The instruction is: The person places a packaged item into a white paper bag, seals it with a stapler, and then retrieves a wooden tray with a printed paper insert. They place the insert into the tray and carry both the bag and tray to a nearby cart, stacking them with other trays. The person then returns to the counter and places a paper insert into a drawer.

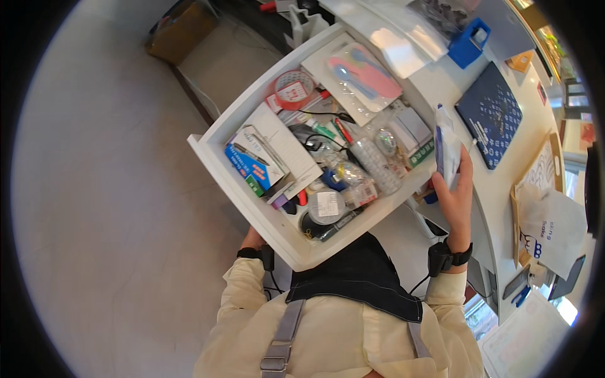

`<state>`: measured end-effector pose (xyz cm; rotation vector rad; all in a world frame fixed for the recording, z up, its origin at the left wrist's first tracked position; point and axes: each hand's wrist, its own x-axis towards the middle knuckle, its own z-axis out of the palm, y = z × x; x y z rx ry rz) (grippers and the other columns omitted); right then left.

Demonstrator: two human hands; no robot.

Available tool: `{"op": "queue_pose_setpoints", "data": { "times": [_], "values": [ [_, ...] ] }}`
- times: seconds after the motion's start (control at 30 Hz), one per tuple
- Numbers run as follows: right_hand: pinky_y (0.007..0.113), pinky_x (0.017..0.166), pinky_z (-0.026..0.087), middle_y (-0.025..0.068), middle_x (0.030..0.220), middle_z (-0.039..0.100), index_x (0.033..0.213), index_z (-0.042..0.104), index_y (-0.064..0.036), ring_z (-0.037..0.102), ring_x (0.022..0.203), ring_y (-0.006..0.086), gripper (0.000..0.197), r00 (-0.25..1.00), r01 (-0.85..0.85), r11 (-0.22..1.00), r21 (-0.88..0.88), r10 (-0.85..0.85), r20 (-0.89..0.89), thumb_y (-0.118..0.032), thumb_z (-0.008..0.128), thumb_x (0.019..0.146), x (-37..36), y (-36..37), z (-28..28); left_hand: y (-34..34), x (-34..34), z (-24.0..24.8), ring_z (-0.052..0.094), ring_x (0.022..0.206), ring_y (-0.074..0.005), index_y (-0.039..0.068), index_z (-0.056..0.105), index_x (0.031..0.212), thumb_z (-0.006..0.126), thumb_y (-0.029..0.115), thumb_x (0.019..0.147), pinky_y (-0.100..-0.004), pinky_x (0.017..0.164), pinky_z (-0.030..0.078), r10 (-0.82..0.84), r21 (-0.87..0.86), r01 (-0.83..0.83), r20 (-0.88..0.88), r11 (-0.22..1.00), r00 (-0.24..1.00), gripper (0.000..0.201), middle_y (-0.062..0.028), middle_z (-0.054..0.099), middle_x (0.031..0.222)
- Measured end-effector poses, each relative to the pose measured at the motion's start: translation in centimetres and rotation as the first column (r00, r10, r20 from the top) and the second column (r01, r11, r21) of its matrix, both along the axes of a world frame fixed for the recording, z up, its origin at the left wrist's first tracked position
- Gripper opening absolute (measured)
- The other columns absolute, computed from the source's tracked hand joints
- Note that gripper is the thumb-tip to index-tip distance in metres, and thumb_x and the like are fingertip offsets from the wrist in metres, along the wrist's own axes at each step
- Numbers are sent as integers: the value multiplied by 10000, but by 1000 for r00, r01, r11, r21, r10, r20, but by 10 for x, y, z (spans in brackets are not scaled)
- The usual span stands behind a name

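Note:
A white drawer (195, 148), pulled out in front of me, is packed with small items. My right hand (456, 200) is closed around a white and blue plastic packet (445, 148), held upright just past the drawer's right side. At the drawer's near left corner is my left hand (253, 238); the drawer front hides its fingers. Inside lie a blue and white pen box (255, 160), a white paper pad (287, 142), a round grey tin-like container (327, 205), a roll of bubble wrap (375, 165) and a clear packet with pink and blue pieces (365, 72).
To the right a curved white desk (441, 82) carries a dark blue patterned folder (490, 113), a blue holder (469, 44) and a wooden tray (558, 167) with a white paper bag (551, 220). A cardboard box (183, 31) stands on the floor at the far left.

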<state>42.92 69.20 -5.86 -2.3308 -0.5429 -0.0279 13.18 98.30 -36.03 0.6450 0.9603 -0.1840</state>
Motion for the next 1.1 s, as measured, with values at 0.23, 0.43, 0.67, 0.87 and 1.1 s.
{"op": "queue_pose_setpoints", "data": {
  "times": [0.23,0.43,0.67,0.87,1.1],
  "values": [
    [474,952,313,158,1226,451,1287,449,-155,427,1113,349,614,901,124,837,-533,131,415,-269,688,732,15,38,-55,3,-10,55,493,1148,-225,49,451,1279,404,389,937,-359,978,375,83,10,-86,178,996,981,485,-95,523,1247],
    [477,963,312,171,1223,467,1323,380,-50,448,1099,353,662,839,256,735,-628,154,523,-311,649,777,11,50,-65,11,-1,122,408,1206,-241,165,161,1424,325,532,935,-407,959,375,58,98,-80,210,992,976,632,-45,318,1412],
    [424,886,415,252,1111,548,1265,388,59,513,1050,381,628,835,-537,810,-235,550,-16,-284,627,797,-36,158,-47,-15,12,164,359,1240,-227,83,69,1432,440,363,944,-405,1006,336,-136,318,90,128,944,982,674,-111,291,1392],
    [476,924,371,263,1177,481,1299,301,78,465,1096,432,679,851,-501,802,-325,388,-354,-282,576,793,-71,220,-80,-17,14,160,212,1327,-325,4,63,1418,527,215,896,-417,1078,197,-232,768,90,77,635,970,730,-191,216,1428],
    [444,1024,313,341,1312,307,1338,159,149,349,1214,458,733,733,-628,771,104,631,-254,-157,549,799,-158,218,-68,17,48,198,128,1360,-397,43,210,1419,464,194,902,-434,1092,142,-333,992,96,-119,-87,935,595,-235,62,1483]
  ]
}}
